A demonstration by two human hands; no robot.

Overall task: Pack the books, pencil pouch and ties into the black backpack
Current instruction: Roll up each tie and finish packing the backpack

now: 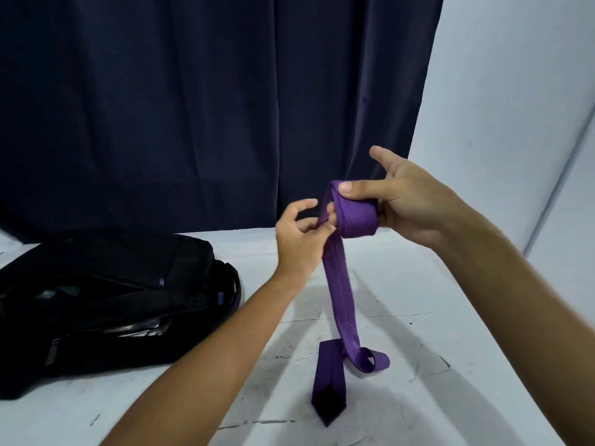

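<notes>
Dark navy curtain [209,101] behind a white table [418,317] (scuffed), pale wall [515,91] at right.

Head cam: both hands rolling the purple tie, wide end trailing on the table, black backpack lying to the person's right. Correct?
One thing is off: the black backpack lies to the person's left, not right. The head view shows it at the left side of the white table. The rest holds: the right hand holds the rolled part of the purple tie, the left hand pinches the strip below it, and the wide end trails on the table.
</notes>
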